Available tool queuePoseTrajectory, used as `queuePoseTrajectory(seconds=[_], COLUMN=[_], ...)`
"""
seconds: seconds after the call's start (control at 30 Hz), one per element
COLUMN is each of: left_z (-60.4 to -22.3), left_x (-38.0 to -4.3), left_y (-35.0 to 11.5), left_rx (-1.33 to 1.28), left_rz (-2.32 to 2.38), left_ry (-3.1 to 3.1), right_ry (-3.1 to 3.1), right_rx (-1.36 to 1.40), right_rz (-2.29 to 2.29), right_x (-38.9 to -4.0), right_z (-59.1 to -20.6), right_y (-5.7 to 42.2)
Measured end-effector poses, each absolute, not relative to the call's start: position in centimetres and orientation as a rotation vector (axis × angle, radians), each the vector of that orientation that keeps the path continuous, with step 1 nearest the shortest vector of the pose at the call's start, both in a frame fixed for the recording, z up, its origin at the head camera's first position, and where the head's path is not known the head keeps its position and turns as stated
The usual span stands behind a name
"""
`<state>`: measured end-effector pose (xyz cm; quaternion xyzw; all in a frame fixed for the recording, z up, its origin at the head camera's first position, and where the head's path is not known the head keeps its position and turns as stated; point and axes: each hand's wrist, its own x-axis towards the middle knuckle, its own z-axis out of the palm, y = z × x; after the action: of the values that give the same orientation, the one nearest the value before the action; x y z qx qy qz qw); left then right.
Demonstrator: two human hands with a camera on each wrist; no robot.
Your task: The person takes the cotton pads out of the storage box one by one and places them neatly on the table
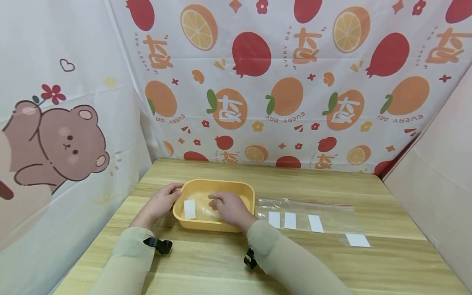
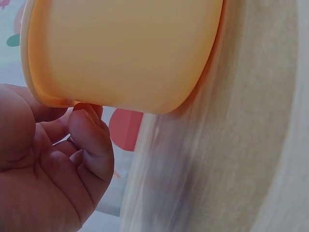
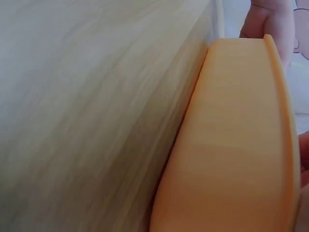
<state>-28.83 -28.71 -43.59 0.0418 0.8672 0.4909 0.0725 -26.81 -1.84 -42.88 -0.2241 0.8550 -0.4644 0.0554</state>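
A yellow plastic basin (image 1: 217,225) stands on the wooden table. My left hand (image 1: 161,203) holds its left end; in the left wrist view the curled fingers (image 2: 91,140) are right at the rim. Inside the basin lies clear plastic like a bag, with shiny creases and a white label (image 1: 189,209) at the left. My right hand (image 1: 231,208) reaches over the near right rim into the basin, fingers bent above the clear plastic. I cannot tell whether they pinch it. The basin's outer wall (image 3: 227,130) fills much of the right wrist view.
Right of the basin, several clear zip bags (image 1: 296,205) lie flat and overlap, with white labels (image 1: 315,223) on them. Another white label (image 1: 357,240) sits nearer the table's right side. Printed cloths (image 1: 254,102) hang behind the table and at the left.
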Motion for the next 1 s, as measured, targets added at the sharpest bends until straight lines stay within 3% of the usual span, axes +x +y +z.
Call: queuePoseTrajectory(seconds=[0.53, 1.0], left_z=[-43.7, -43.9], left_x=[-29.1, -28.9], left_y=[-28.7, -28.8], left_rx=[0.142, 0.134], left_rz=[1.475, 1.513], left_ry=[2.598, 2.588], right_ry=[2.729, 2.837], right_rx=[-0.728, -0.774], right_rz=[-1.505, -1.269], right_x=[-26.0, -24.3], right_z=[-36.7, -35.0], right_y=[8.8, 19.1])
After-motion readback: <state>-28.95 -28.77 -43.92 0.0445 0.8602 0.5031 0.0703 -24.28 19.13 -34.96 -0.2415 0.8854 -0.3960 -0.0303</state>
